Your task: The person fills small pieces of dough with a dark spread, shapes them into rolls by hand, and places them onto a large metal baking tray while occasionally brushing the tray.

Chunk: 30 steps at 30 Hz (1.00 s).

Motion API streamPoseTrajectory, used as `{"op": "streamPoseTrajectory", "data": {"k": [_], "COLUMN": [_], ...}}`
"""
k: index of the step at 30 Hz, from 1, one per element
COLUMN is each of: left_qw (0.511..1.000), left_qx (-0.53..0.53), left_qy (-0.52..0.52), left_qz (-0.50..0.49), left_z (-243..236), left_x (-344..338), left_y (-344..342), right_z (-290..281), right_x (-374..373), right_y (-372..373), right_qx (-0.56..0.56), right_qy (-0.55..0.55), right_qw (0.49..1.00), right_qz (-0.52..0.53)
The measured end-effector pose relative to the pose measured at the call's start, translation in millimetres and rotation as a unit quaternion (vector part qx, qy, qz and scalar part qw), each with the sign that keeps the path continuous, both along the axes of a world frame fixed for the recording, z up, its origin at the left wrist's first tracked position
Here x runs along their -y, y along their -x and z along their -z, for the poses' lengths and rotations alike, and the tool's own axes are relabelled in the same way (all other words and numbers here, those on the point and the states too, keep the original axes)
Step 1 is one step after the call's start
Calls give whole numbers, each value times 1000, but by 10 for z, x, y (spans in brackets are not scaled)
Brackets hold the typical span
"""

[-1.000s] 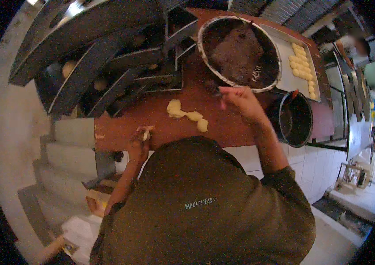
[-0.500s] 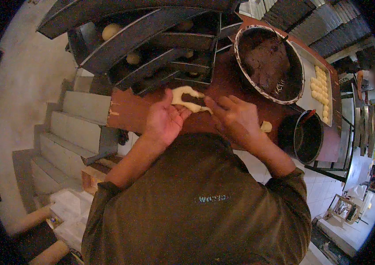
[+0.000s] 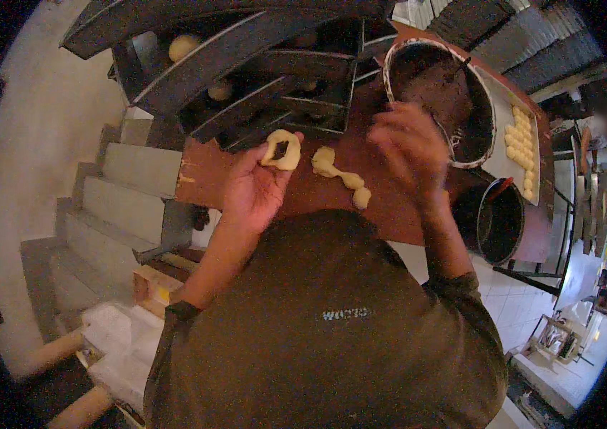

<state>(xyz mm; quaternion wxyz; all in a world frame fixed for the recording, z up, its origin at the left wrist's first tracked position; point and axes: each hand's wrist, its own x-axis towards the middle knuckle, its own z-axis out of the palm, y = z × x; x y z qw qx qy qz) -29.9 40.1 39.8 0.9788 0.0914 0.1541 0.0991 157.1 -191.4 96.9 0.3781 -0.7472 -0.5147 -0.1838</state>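
Note:
In my left hand [image 3: 253,193] a piece of pale dough [image 3: 292,159] is held up, its rim curled round a dark brown middle. Just right of it on the red-brown tabletop [image 3: 203,179] lies a stretched, lumpy strand of dough [image 3: 325,161]. My right hand [image 3: 407,146] is raised at the near rim of a large round basin [image 3: 489,107] of dark brown paste [image 3: 436,82]; its fingers are bent and smeared by motion, so whether they hold anything is unclear.
Right of the basin are a metal tray [image 3: 496,157] of small dough balls [image 3: 518,143] and a black pot [image 3: 498,218]. Dark metal shelving [image 3: 260,36] with round pieces spans the top left. Grey steps [image 3: 121,168] descend at left. A partly seen person [image 3: 589,136] is at far right.
Half a second ago both hands met over the dough. Now my left hand holds it higher, more upright, and my right hand has moved up and right to the basin.

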Motion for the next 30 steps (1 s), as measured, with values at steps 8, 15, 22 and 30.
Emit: {"op": "streamPoseTrajectory", "data": {"k": [8,15,22,30], "left_qw": [903,706,967,946], "left_qx": [-140,-170,-15,-55], "left_qy": [-389,-680,-214,-294], "left_qz": [116,107,138,124], "left_z": [-271,279,-253,-154], "left_x": [368,310,260,407], "left_y": [112,70,112,-245], "right_z": [102,741,283,-132], "right_x": [-508,-491,-324,-53], "right_y": [422,549,490,622], "right_qx": [-228,-461,-277,0], "right_qy": [22,85,61,19], "right_qw": [963,883,955,998], "right_qz": [-145,-34,-80,-54]}}
